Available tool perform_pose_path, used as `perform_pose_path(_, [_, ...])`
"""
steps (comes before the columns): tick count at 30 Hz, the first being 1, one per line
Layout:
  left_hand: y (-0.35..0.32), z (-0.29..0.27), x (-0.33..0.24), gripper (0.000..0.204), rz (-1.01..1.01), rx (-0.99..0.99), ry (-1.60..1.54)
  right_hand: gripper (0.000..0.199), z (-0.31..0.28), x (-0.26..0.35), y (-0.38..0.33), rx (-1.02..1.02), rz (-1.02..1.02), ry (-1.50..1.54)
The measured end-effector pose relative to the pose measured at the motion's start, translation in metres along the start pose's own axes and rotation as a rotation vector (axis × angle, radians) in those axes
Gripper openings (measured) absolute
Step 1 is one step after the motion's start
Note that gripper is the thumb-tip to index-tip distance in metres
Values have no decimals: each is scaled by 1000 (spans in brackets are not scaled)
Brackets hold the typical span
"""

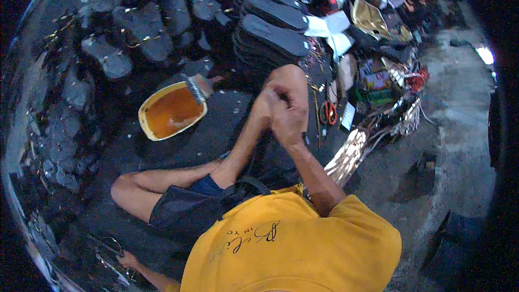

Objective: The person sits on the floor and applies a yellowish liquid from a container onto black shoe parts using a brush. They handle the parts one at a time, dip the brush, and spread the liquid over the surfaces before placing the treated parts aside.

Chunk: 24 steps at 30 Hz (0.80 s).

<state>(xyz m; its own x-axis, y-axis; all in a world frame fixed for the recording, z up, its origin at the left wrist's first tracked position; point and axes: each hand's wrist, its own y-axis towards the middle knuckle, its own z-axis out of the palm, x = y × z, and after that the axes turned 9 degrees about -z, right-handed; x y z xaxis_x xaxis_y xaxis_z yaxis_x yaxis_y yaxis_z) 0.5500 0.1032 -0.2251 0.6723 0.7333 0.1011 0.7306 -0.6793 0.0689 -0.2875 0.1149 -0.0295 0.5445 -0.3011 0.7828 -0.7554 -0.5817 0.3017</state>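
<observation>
Dark floor: a leg's slip could spill the ten-o'clock tray; right hand half-curled, left hand's opening unclear, both holds untellable.

My matt yellow cloth shirt at six o'clock, smooth plastic-looking tub with glossy amber liquid at nine, matt black soles at twelve, white paper at one, shiny silvery strips and rough-looking concrete at three.

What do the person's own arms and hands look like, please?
Both the left hand and the right hand look gloveless, and the forearms are uncovered. The right sleeve is short and yellow, matching the shirt, which bears dark script.
</observation>
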Motion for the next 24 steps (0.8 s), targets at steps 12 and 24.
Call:
perform_pose_path(12, [-89, -1, -32, 50, 231, -275, -212, 93, -243, -287, -28, -277, 350, -825])
perform_pose_path(24, [-88, -20, -47, 66, 213, -533, -305, 86, -241, -316, -23, -323, 406, -699])
